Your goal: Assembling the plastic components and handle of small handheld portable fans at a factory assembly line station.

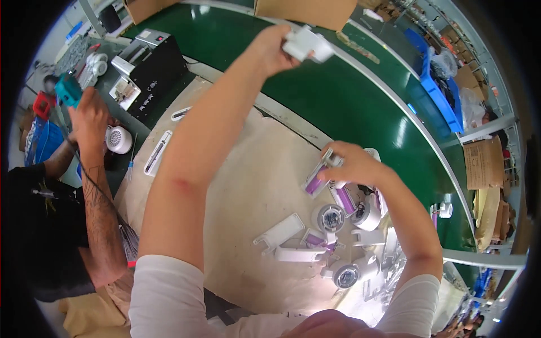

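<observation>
My left hand (273,52), stretched far over the green surface, is closed on a white plastic piece (309,46) with a blocky outline. Over the right part of the beige work sheet, the fingers of my right hand (356,164) close round a white handle part with a purple cylinder (313,183) in it. Just below that hand lie another purple-filled handle part (344,199) and a round white fan-like head (329,217). Nearer to me are a long white cover (280,232), a second white cover (300,254) and another round head (346,275).
A co-worker's hand (90,115) holds a teal power tool (69,90) at the left, near a white fan-like unit (118,139). A black machine (149,73) stands behind. White shells (158,153) lie at the sheet's left edge. A blue bin (442,90) sits far right.
</observation>
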Action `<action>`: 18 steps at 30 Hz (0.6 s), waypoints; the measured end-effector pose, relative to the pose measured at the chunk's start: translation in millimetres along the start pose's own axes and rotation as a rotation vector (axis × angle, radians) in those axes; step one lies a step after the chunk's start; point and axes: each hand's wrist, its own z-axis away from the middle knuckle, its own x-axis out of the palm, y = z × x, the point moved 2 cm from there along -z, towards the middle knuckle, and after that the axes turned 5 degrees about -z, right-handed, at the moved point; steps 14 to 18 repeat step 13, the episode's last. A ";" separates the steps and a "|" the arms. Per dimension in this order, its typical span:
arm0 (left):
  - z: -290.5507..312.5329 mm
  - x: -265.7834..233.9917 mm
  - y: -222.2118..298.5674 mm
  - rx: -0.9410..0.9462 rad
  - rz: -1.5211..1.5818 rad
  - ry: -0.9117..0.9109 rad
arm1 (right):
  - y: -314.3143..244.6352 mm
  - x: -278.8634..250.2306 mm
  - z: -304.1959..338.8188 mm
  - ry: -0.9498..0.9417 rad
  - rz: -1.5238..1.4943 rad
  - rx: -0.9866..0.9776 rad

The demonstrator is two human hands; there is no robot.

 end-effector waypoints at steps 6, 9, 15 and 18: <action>142.1 98.0 -29.1 -0.020 0.032 -0.388 | -0.8 33.6 83.5 0.476 0.031 -0.321; 231.4 130.0 -55.0 -0.061 0.056 -0.638 | -14.3 64.3 162.7 0.680 -0.440 -0.454; 354.6 148.3 -109.1 -0.253 0.301 -0.948 | -12.4 154.2 255.1 0.637 -0.611 -0.620; 354.6 148.3 -109.1 -0.253 0.301 -0.948 | -12.4 154.2 255.1 0.637 -0.611 -0.620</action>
